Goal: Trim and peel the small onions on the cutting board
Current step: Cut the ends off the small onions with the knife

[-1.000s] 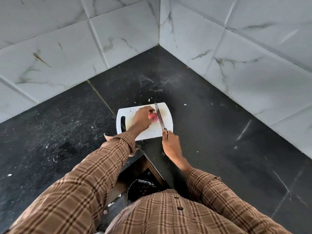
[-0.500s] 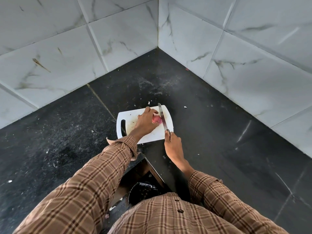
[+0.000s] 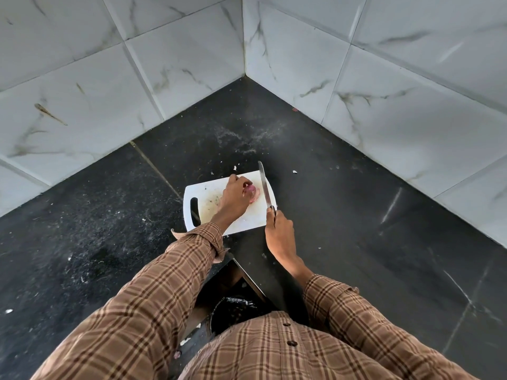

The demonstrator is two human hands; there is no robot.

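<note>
A white cutting board (image 3: 248, 220) with a slot handle at its left lies on the black counter in the corner. On it sits a small pink onion (image 3: 253, 193), partly hidden under my fingers. My left hand (image 3: 234, 198) is closed over the onion from the left. A long steel knife (image 3: 264, 187) stands just right of the onion, its blade pointing away from me, apart from the onion. My right hand (image 3: 278, 231) grips the knife's handle at the board's near right corner.
Marble-tiled walls (image 3: 384, 91) close the corner behind the board. Small white peel scraps (image 3: 235, 168) lie on the black counter (image 3: 356, 215) beyond the board. Below the counter edge, near my body, a dark round bin (image 3: 233, 311) shows.
The knife blade has shifted right, off the onion and toward the board's right edge. My left hand has turned over the onion, covering more of it.
</note>
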